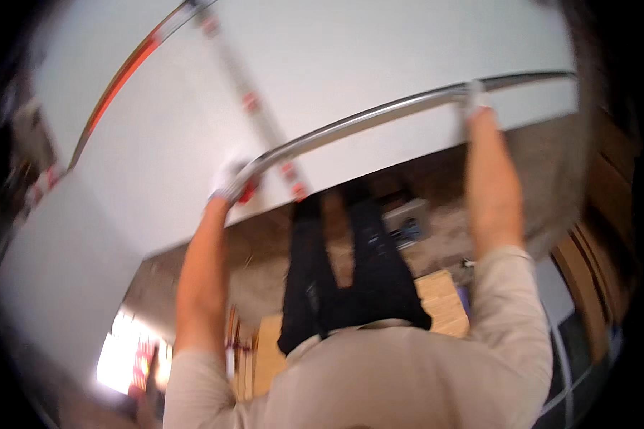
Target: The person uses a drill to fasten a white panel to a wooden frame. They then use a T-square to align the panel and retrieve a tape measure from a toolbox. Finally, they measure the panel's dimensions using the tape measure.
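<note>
A long silver metal bar (368, 116) spans the view above a broad white panel (408, 57), running from my left hand up toward the right. My left hand (230, 181), in a white glove with some red on it, is closed round the bar near its left end. My right hand (474, 99), also in a pale glove, is closed on the bar farther right, where the bar goes on past it toward the panel's edge. Motion smears both hands, so single fingers are hard to make out. A pale strip with red patches (250, 102) crosses the panel and passes close to my left hand.
A long orange-red edged strip (125, 75) lies along the panel's far left. Below the panel's near edge are a grey box (406, 218) on the brown floor and a light wooden board (442, 297) by my legs. Brown boards (587, 279) stand at the right.
</note>
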Tool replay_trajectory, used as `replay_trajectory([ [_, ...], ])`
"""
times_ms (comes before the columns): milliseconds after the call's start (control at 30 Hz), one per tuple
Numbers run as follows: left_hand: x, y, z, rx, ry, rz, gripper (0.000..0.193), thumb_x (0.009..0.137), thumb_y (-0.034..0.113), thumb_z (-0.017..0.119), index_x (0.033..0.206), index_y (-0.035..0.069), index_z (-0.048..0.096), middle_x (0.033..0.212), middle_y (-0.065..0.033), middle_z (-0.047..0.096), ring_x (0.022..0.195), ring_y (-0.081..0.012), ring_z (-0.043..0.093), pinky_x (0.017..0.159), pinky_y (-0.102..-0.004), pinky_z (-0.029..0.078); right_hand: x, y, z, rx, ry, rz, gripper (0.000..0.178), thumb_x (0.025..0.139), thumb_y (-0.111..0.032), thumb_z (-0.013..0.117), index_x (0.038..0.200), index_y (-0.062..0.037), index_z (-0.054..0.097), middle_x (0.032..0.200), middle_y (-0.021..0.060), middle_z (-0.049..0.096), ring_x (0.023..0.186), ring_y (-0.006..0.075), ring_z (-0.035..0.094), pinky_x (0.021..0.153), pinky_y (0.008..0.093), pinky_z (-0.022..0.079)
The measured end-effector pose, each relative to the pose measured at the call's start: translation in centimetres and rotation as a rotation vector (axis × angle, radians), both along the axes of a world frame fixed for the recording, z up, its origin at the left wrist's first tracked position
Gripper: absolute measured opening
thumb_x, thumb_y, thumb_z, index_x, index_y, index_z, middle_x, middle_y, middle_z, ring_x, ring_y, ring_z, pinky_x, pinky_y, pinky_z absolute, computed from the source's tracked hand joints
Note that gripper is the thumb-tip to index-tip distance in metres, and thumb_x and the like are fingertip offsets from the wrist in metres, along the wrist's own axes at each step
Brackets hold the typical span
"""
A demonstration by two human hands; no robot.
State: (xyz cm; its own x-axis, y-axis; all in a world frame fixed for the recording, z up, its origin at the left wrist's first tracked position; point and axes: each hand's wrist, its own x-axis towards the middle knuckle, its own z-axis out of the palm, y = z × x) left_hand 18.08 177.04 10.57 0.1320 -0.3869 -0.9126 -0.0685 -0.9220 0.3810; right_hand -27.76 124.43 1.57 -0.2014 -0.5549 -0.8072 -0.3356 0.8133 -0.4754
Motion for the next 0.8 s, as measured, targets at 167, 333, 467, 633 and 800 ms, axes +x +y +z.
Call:
replay_trajectory([
  [167, -0.2, -1.2, 0.9, -0.089, -0.282, -0.181, 0.045, 0.1, 0.047, 0.06, 0.106, 0.007, 0.081, 0.089, -0.0183, 0.076, 0.084, -0.0347, 0.073, 0.082, -0.0446, 0.056, -1.0, -1.7, -0.7, -0.073, -0.16, -0.31, 0.026, 0.103, -0.036, 0.071, 0.11, -0.0118, 0.064, 0.096, 0.0046, 0.067, 0.081, 0.0161, 0.065, 0.061, 0.0279, 0.057],
  [333, -1.0, -0.3, 0.1, -0.065, -0.343, -0.19, 0.043, 0.099, 0.048, 0.062, 0.105, 0.009, 0.081, 0.091, -0.0202, 0.075, 0.086, -0.0374, 0.072, 0.082, -0.0465, 0.055, 1.0, -1.1, 0.2, -0.095, -0.07, -0.367, 0.026, 0.103, -0.034, 0.072, 0.107, -0.0108, 0.063, 0.093, 0.0032, 0.062, 0.082, 0.0169, 0.064, 0.067, 0.0293, 0.059],
  [467, -0.5, -1.1, 0.6, -0.031, -0.291, -0.243, 0.046, 0.1, 0.049, 0.06, 0.107, 0.008, 0.081, 0.096, -0.0205, 0.076, 0.087, -0.0361, 0.072, 0.083, -0.0452, 0.055, -0.4, -1.6, -0.7, -0.121, -0.066, -0.388, 0.027, 0.102, -0.032, 0.073, 0.114, -0.009, 0.063, 0.102, 0.0046, 0.064, 0.089, 0.0168, 0.064, 0.073, 0.0305, 0.061],
  [633, -0.1, -1.1, 0.7, -0.045, -0.27, -0.2, 0.046, 0.102, 0.049, 0.059, 0.109, 0.009, 0.08, 0.094, -0.0181, 0.077, 0.085, -0.0333, 0.073, 0.083, -0.0433, 0.055, -0.4, -0.9, -0.9, -0.141, -0.156, -0.407, 0.027, 0.102, -0.027, 0.072, 0.121, -0.0106, 0.063, 0.113, 0.0059, 0.066, 0.096, 0.0161, 0.063, 0.077, 0.0316, 0.061],
  [800, -0.5, 1.8, -2.6, -0.003, 0.185, 0.172, 0.044, 0.104, 0.046, 0.059, 0.078, 0.01, 0.066, 0.065, 0.0005, 0.056, 0.061, -0.0156, 0.058, 0.058, -0.0397, 0.047, 0.7, 2.6, 0.4, -0.06, 0.08, -0.002, 0.033, 0.105, -0.037, 0.06, 0.123, -0.0094, 0.062, 0.117, 0.009, 0.065, 0.102, 0.0226, 0.063, 0.087, 0.0387, 0.052],
])
